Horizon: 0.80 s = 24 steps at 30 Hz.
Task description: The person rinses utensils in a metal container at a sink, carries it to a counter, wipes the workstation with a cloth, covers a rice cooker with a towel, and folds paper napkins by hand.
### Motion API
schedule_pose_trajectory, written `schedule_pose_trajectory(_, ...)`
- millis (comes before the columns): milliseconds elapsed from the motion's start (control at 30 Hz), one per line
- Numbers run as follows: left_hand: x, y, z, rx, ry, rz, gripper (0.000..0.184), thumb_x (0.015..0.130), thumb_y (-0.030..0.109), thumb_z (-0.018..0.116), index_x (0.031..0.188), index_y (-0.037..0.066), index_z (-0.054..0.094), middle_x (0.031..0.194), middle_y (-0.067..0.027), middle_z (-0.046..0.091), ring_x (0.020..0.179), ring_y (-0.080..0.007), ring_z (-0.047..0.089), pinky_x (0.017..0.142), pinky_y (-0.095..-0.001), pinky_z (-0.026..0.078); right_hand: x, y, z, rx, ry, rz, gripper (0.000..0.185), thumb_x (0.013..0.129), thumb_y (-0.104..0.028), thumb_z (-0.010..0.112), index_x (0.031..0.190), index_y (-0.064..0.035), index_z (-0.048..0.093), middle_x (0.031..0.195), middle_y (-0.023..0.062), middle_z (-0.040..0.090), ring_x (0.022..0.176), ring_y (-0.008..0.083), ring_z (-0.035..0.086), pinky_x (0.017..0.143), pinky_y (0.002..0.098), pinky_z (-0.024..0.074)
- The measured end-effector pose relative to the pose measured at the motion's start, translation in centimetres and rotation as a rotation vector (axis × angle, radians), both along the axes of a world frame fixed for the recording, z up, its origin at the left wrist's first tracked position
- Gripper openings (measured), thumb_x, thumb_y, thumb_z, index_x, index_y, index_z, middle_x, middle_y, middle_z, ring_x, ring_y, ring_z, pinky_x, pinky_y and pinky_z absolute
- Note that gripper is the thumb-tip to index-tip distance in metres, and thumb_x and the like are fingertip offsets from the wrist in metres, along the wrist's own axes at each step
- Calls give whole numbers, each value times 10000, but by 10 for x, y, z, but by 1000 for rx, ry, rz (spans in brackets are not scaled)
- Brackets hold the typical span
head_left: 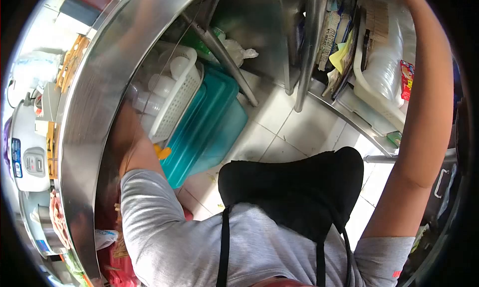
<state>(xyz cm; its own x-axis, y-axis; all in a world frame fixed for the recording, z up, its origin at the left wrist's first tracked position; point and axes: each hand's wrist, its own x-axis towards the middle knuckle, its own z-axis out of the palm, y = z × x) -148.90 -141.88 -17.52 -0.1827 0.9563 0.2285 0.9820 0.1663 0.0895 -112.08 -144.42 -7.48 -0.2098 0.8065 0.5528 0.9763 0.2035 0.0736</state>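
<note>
My left forearm point(135, 145) reaches in under the rim of a steel table point(82, 152); the hand itself is hidden. Closest to that arm is a white perforated basket point(173, 105) with clear and white plastic containers point(162, 85) inside. The basket rests on a teal lidded plastic box point(204, 120). A small orange-yellow thing point(162, 152) shows beside the forearm. On the other side, my right arm point(421, 122) stretches up past the top edge of the view, so its hand is out of sight. That arm passes a white tray point(376, 105) holding stacked clear plasticware point(386, 52).
Steel table legs point(309, 50) stand ahead on the white tiled floor point(274, 120). Papers and packets point(339, 42) fill a lower shelf beside a red packet point(407, 80). A white rice cooker point(32, 155) and a metal pot point(47, 224) are on the left. A black apron point(292, 190) covers my front.
</note>
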Motion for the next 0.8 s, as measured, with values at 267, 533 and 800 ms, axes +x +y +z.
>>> schedule_pose_trajectory(267, -117, -124, -52, -46, -29, 467, 294, 804, 246, 490, 1019, 51, 539, 911, -115, 557, 868, -228, 529, 737, -329, 420, 5, -36, -14, 224, -20, 206, 407, 612, -334, 565, 926, -76, 590, 834, 160, 599, 792, 287, 576, 719, 357, 456)
schedule_pose_trajectory(533, -149, -199, -47, 249, -144, 735, 293, 803, 250, 498, 1013, 50, 541, 883, -100, 560, 848, -213, 531, 723, -322, 423, 7, -23, -13, 238, -14, 180, 418, 610, -345, 561, 929, -77, 593, 831, 154, 602, 785, 278, 582, 719, 357, 462)
schedule_pose_trajectory(800, -113, -230, -24, 814, -634, 737, 292, 802, 254, 507, 1007, 49, 543, 856, -84, 563, 828, -198, 532, 708, -315, 427, 7, -21, -13, 286, -78, 156, 390, 623, -358, 536, 877, -68, 594, 798, 142, 607, 762, 270, 588, 695, 360, 470)
